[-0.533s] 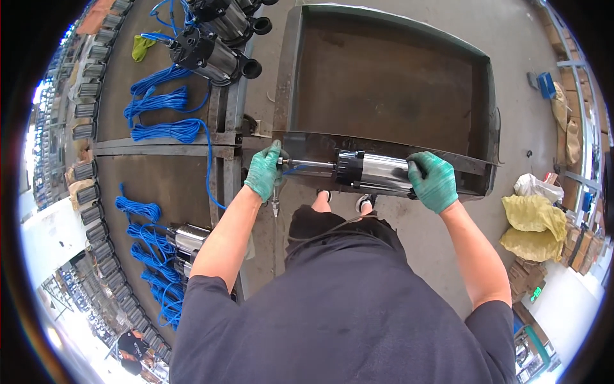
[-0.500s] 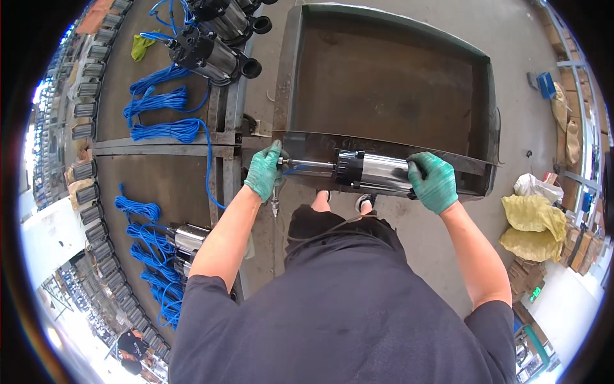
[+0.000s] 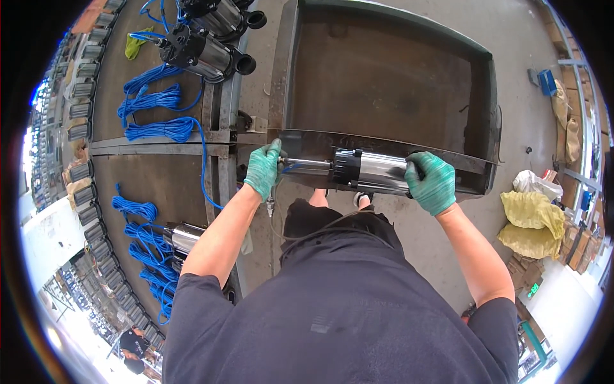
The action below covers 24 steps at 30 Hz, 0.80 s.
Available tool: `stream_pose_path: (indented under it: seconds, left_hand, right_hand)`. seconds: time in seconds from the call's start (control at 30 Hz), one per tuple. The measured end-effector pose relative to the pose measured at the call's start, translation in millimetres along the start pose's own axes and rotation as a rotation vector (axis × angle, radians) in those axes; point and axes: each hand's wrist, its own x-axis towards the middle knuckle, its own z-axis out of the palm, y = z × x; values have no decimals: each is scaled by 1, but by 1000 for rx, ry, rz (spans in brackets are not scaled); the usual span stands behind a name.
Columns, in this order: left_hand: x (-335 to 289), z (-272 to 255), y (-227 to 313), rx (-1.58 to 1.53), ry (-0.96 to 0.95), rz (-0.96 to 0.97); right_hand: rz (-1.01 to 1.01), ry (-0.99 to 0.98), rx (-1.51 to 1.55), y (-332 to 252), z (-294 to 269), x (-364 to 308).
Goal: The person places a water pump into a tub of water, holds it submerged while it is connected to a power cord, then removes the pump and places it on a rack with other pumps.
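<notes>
The view has slid a touch, so the bench (image 3: 144,182) and its coils appear a little farther left than half a second ago, while both hands and the motor keep nearly the same places. The motor (image 3: 384,171), a shiny cylinder with a ribbed black end, lies crosswise between the two gloved hands, in front of the wearer's body and at the near side of the metal tray (image 3: 384,70). The right hand (image 3: 432,184) is clasped over the motor's right end, with its palm side toward the cylinder; some of its fingers are hidden. The left hand (image 3: 261,171) is well apart from the cylinder itself, curled at the far end of the thin shaft (image 3: 308,162) that runs leftward from the black end; its exact finger contact is covered by the glove. Thus the silver body sits closest to the right hand, and the black end faces the left. A metal fitting (image 3: 270,203) hangs just below the left hand. On the bench lie blue cable (image 3: 161,131), two pumps (image 3: 208,54) beyond it and a third silver unit (image 3: 185,238) near the left forearm. Yellow sacks (image 3: 531,214) rest on the floor at right.
</notes>
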Motion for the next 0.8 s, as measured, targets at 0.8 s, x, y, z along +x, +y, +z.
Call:
stream_pose_path:
  seconds: [0.8]
  left_hand:
    - [-134, 174, 100, -842, -517, 258]
  right_hand:
    - [-46, 16, 169, -44, -40, -68]
